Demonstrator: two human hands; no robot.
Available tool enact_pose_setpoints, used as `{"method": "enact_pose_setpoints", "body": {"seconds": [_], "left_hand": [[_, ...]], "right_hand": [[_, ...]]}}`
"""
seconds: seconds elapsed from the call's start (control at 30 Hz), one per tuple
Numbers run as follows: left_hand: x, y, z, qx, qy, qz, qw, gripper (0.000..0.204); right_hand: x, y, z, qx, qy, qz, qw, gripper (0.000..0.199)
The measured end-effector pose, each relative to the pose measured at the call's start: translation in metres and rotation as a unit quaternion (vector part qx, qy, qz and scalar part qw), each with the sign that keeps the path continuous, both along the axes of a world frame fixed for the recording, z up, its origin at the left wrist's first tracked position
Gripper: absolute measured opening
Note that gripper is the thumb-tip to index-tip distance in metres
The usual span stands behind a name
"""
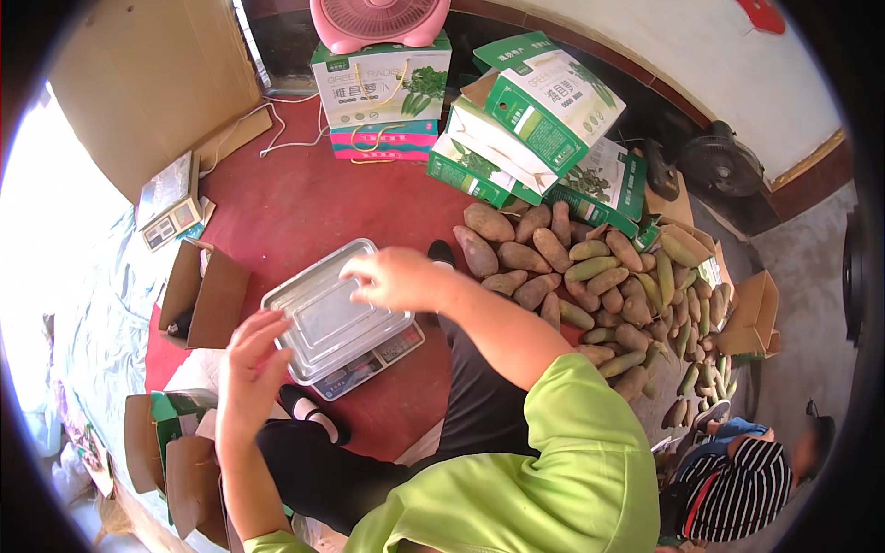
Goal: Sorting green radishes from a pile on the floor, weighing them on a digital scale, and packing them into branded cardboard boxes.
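Note:
In front of me a shallow, silvery rectangular tray [341, 318] sits on a digital scale [373, 364], whose panel shows along the near edge. Nothing lies in the tray. My right hand [387, 278] hovers over its far right part, fingers bent and apart, slightly blurred. Left of the tray's near corner, my left hand [249, 373] is raised with loosely curled, parted fingers. Neither hand holds anything. To the right is a large heap of long root vegetables [608, 295], some muddy brown, others green like radishes.
Green-and-white cartons [544, 120] are stacked beyond the heap. A pink fan [380, 18] stands on another carton; a black fan [724, 164] is at the right wall. Open cardboard boxes [217, 295] stand at left, near a second scale [171, 203]. Another person [737, 488] is at lower right.

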State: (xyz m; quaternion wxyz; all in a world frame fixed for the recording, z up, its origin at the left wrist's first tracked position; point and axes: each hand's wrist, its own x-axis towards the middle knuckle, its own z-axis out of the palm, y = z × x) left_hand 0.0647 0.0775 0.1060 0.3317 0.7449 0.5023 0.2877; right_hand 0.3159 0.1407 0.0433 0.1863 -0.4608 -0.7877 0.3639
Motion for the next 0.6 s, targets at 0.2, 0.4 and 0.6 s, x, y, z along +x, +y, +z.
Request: {"method": "enact_pose_setpoints", "body": {"seconds": [0.2,0.4,0.6], "left_hand": [[0.028,-0.024,-0.064,-0.131,-0.019,-0.004,0.991,0.029],[0.030,-0.021,-0.106,-0.111,0.181,-0.030,0.977,0.028],[0.036,-0.005,-0.120,-0.130,0.253,-0.055,0.957,0.032]], "right_hand": [[0.098,0.063,-0.027,-0.004,0.091,-0.162,0.983,0.033],[0.223,0.124,-0.095,0.004,-0.030,-0.360,0.932,0.045],[0.250,0.163,-0.092,-0.120,0.040,-0.483,0.867,0.059]]}}
